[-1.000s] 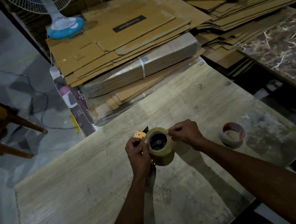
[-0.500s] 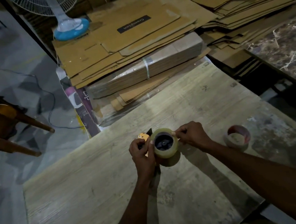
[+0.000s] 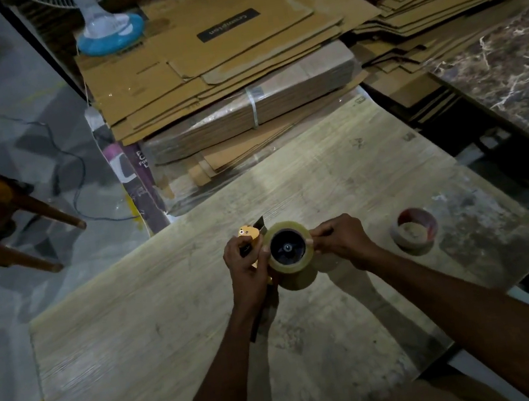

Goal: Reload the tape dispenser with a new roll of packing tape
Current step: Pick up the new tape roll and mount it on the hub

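Observation:
A full roll of clear-tan packing tape sits on the black hub of an orange tape dispenser, held just above the wooden table. My left hand grips the dispenser's body from the left. My right hand pinches the roll's right edge with thumb and fingers. Most of the dispenser is hidden behind my left hand and the roll. A nearly spent roll with a reddish core lies flat on the table to the right.
Stacks of flattened cardboard boxes rise beyond the table's far edge. A fan base stands at the back left. Wooden chair legs and a cable are on the floor to the left. A marble slab sits at right.
Both hands keep their hold on the dispenser and roll. The view has shifted slightly; the hands and roll stay in about the same spot on the table.

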Tool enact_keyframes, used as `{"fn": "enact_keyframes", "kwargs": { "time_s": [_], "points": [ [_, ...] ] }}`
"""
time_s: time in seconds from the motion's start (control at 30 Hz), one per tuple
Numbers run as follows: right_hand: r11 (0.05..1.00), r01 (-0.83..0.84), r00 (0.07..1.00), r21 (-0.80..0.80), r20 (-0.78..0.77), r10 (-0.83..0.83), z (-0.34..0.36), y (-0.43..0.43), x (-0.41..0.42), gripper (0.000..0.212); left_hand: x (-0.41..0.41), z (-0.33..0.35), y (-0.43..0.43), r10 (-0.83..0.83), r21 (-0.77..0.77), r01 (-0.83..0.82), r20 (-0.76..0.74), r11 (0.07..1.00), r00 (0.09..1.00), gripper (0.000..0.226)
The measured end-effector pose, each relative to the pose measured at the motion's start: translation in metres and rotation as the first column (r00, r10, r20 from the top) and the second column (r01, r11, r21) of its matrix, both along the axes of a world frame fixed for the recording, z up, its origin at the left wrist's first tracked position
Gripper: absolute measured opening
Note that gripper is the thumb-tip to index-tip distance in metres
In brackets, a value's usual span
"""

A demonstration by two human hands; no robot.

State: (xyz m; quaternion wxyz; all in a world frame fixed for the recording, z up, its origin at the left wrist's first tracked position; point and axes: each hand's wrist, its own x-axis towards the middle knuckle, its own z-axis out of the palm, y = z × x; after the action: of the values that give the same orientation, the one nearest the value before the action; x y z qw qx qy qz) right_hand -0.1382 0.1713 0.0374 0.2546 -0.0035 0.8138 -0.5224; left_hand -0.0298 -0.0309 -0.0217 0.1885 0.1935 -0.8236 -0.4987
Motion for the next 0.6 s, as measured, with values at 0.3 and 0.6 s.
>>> {"fn": "enact_keyframes", "kwargs": {
  "time_s": [0.3,0.6],
  "points": [
    [0.994,0.089,0.980,0.065,0.170,-0.099,0.002,-0.012,-0.013,0.016,-0.001,-0.008,0.000,0.000,-0.038,0.000,0.016,0.999,1.000,0.033],
    [0.971,-0.075,0.996,0.227,0.064,0.062,-0.018,-0.019,-0.025,0.014,-0.006,-0.004,0.006,0.099,-0.011,-0.099,0.026,0.995,0.995,0.012]
  ]
}}
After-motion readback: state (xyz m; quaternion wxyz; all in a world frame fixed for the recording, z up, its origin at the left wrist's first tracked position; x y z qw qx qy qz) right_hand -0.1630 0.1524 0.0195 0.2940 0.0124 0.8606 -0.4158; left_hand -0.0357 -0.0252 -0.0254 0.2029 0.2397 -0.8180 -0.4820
